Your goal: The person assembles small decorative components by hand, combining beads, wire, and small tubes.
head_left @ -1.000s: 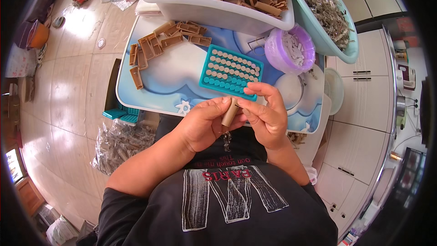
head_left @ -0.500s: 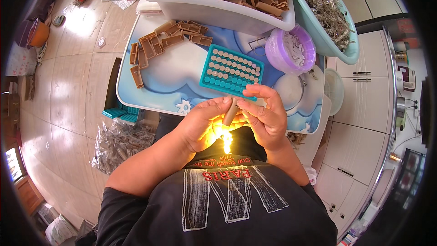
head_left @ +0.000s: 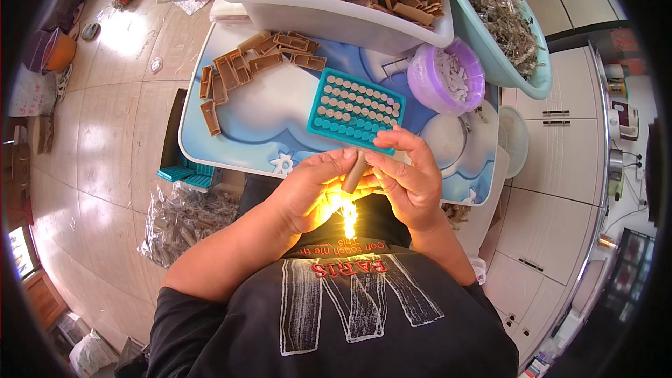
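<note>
In front of my chest, a small brown plastic casing is held tilted between both hands. My left hand is closed on its left side with thumb and fingers. My right hand pinches its upper right side, one finger raised off it. Bright yellow lights glow and dangle below the casing; the glare hides the fingers and parts behind. Just beyond my fingertips is a teal tray with rows of round silver button cells. More brown casings, some showing open hollow sides, lie at the table's far left.
The blue-and-white table carries a large white tub of brown casings. A purple basket holds small white strips. At the right, a pale green basin holds tangled wires. Bagged pieces lie left of me.
</note>
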Action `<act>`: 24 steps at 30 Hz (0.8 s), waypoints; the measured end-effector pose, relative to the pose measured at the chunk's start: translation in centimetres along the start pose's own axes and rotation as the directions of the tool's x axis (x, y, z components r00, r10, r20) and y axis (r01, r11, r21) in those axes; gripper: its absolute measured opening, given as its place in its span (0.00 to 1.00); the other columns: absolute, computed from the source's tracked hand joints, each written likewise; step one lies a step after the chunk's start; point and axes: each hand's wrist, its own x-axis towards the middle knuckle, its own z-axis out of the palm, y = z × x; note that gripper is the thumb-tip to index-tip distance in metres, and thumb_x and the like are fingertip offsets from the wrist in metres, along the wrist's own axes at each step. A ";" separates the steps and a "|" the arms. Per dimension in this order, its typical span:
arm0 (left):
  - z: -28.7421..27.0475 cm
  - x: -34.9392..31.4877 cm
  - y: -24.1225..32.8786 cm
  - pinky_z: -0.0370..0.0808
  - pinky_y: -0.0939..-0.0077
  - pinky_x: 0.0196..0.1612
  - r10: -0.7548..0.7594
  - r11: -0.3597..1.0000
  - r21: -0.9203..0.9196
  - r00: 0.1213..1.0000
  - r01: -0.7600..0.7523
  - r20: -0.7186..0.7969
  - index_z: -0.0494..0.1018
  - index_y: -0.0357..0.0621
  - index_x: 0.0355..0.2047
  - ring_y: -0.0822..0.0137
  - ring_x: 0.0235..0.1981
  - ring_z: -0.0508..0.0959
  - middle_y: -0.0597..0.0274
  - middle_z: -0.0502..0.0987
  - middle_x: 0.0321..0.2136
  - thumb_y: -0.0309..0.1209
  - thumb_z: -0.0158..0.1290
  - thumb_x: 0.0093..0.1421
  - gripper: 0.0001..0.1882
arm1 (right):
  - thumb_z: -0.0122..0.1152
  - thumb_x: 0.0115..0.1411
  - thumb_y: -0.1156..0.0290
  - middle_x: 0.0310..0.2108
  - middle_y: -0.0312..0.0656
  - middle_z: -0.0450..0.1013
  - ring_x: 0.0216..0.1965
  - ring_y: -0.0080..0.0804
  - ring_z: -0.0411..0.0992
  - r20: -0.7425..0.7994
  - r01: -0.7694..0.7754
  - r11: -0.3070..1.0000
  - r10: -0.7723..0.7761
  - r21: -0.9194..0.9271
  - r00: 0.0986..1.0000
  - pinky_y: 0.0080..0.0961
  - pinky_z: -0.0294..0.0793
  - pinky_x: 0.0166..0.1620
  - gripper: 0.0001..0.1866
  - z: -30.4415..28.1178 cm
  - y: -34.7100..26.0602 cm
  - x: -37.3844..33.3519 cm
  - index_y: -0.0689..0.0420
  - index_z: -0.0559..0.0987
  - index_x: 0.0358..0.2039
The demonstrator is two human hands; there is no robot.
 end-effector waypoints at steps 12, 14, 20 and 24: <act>-0.4 0.1 -0.4 0.67 0.65 0.56 0.030 1.000 0.012 0.996 -0.029 -0.084 0.70 0.38 0.43 0.62 0.45 0.74 0.57 0.75 0.40 0.38 0.43 0.65 0.16 | 0.64 0.45 0.76 0.39 0.40 0.72 0.40 0.34 0.72 0.018 0.095 0.972 -0.093 -0.215 0.995 0.45 0.67 0.51 0.15 -0.4 -0.7 0.8 0.52 0.81 0.37; 0.2 0.1 -0.3 0.66 0.64 0.56 0.009 1.000 0.011 0.990 -0.007 -0.139 0.70 0.37 0.42 0.60 0.45 0.74 0.55 0.75 0.40 0.37 0.44 0.64 0.16 | 0.66 0.44 0.75 0.39 0.40 0.72 0.39 0.34 0.72 0.016 0.104 0.948 -0.104 -0.301 0.994 0.44 0.67 0.51 0.15 -0.5 -0.8 0.9 0.52 0.81 0.36; -0.1 0.1 -0.5 0.68 0.65 0.54 0.013 1.000 -0.005 0.996 -0.014 -0.086 0.70 0.37 0.43 0.61 0.44 0.75 0.56 0.75 0.39 0.38 0.44 0.64 0.16 | 0.67 0.44 0.74 0.37 0.39 0.73 0.38 0.35 0.71 -0.023 0.056 0.975 -0.062 -0.217 0.998 0.41 0.68 0.49 0.14 0.0 -0.1 0.4 0.54 0.81 0.35; 0.6 0.0 -0.4 0.71 0.71 0.49 0.000 0.999 -0.035 0.992 -0.005 -0.128 0.70 0.35 0.43 0.65 0.40 0.76 0.57 0.75 0.36 0.37 0.43 0.65 0.16 | 0.67 0.44 0.76 0.33 0.38 0.73 0.35 0.34 0.72 -0.050 0.014 0.995 -0.019 -0.094 0.999 0.40 0.68 0.49 0.11 -0.1 -0.1 0.3 0.57 0.79 0.31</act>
